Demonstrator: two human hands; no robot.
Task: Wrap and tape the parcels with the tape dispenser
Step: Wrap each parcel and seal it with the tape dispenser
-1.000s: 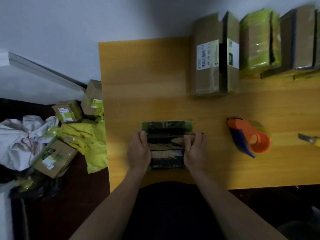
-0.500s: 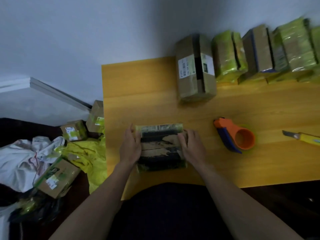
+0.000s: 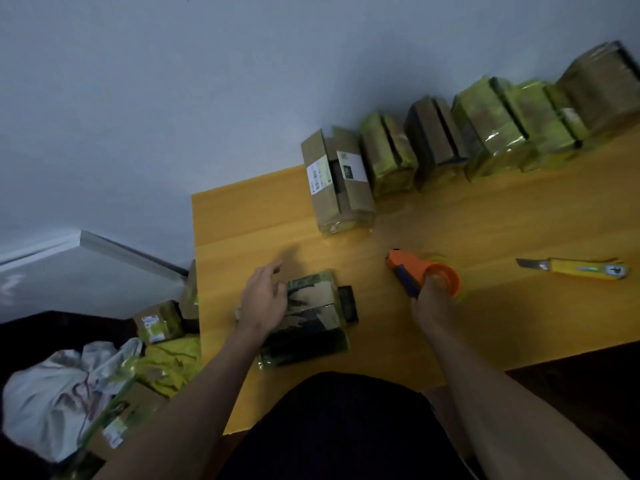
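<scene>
A dark parcel (image 3: 311, 323) partly covered in green tape lies near the front edge of the yellow table (image 3: 450, 233). My left hand (image 3: 265, 299) hovers over its left end with fingers spread and relaxed. My right hand (image 3: 431, 304) reaches into the orange and blue tape dispenser (image 3: 424, 277), which sits to the right of the parcel; the fingers are inside its ring and mostly hidden.
A brown box with white labels (image 3: 337, 183) stands at the table's far side, heading a row of several green-taped parcels (image 3: 485, 133) along the wall. A yellow utility knife (image 3: 578, 270) lies at the right. Boxes (image 3: 157, 323), yellow wrap and a white bag (image 3: 52, 393) lie on the floor at the left.
Both hands have let go of the parcel's sides. My right hand moved right to the tape dispenser; my left hand lifted over the parcel. The view swung and tilted.
</scene>
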